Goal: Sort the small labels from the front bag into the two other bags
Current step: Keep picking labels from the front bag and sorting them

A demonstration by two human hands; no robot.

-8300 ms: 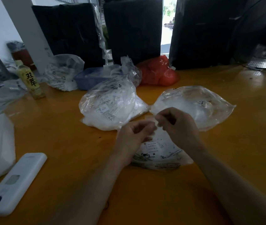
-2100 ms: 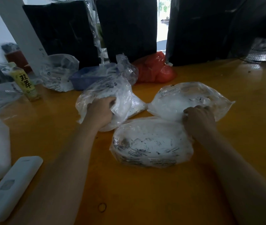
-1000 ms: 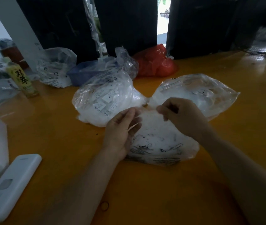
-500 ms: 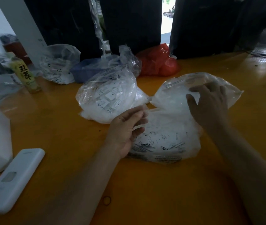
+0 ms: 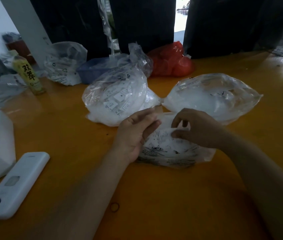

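My left hand (image 5: pixel 138 131) had stayed at the left edge of the front bag (image 5: pixel 170 146), palm up, fingers loosely extended and gripping nothing I could make out. My right hand (image 5: pixel 196 129) had come back from the far right bag (image 5: pixel 211 96), so I judged one label dropped there and another pick beginning. Its curled fingertips (image 5: pixel 176 135) pinched at the front bag's white top, though whether on a label or only plastic I could not tell; the far left bag (image 5: pixel 118 97) lay just beyond my left fingers.
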